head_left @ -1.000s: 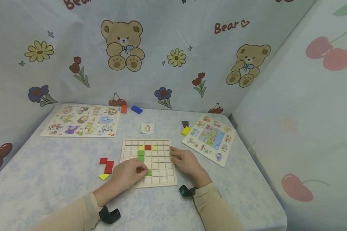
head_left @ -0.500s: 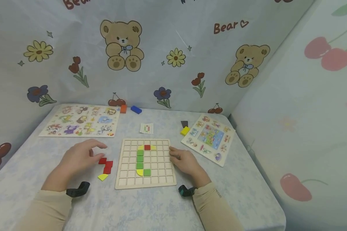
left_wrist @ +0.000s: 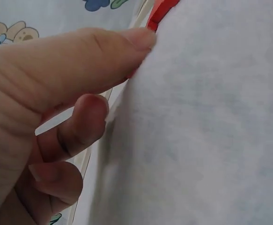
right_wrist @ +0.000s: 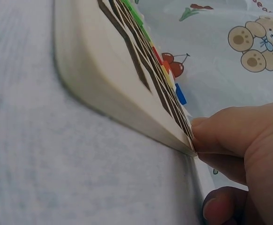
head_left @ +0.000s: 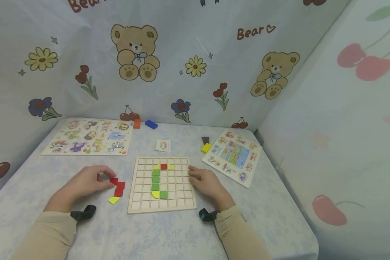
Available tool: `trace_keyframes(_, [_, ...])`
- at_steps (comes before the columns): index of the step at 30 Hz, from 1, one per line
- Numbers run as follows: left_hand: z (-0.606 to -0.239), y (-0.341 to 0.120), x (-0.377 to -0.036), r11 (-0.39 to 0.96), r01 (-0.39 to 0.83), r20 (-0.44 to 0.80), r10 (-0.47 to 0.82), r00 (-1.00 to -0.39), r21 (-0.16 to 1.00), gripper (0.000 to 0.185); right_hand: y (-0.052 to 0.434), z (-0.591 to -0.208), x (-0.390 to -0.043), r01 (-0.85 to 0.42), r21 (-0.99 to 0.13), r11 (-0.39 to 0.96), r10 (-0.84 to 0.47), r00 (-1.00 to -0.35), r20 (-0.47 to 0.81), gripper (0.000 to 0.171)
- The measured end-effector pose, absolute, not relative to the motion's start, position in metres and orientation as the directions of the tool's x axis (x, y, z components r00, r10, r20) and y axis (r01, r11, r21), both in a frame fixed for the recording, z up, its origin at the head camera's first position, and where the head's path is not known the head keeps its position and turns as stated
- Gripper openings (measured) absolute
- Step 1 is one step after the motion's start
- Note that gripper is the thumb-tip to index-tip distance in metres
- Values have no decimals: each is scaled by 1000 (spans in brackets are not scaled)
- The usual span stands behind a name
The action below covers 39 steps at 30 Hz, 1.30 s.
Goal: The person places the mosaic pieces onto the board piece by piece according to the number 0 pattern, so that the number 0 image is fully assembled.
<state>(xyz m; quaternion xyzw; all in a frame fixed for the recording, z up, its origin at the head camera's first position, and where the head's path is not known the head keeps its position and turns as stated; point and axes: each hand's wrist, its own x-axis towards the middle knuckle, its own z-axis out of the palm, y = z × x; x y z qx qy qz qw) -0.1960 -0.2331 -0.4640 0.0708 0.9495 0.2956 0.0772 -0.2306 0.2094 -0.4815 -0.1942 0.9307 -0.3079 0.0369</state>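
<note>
Red piece (head_left: 118, 186), yellow piece (head_left: 113, 199), green-filled wooden grid board (head_left: 143, 202), bear-print backdrop (head_left: 195, 54)

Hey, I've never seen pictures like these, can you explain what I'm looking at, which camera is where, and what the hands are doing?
There is no machine here: a person works with two bare hands and wears three cameras. The wide picture comes from the head, looking down at a table covered in pale cloth. The two close-ups come from small cameras on the wrists.

In the middle lies a wooden grid board with green, yellow and red pieces set in it. The right hand rests against the board's right edge; the right wrist view shows its fingers at the board's corner. The left hand touches a red piece lying left of the board, beside a yellow piece. Further back are two picture puzzles, a small card and some loose blocks.
</note>
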Motion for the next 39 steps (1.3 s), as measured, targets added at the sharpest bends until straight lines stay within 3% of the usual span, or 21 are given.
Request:
trace_keyframes(13, [-450,-206,-203,748,178,79,166,-983,640,32,209,-479,-230,-331,-585,740,-380,-924,42,38])
trace_keyframes(21, [-444,-145,-229,722,263,72,285,-956,640,25,212,-481,-231,-314,-581,751,-359,-932,41,37])
trace_keyframes(29, [-455,-80,-244,738,257,19,314,-949,624,13,212,-484,-232,-326,-606,726,-374,-926,51,36])
trace_keyframes(39, [-461,-51,-250,772,341,11,397,-918,536,8,210,-481,-233,-329,-594,734,-372,-927,53,35])
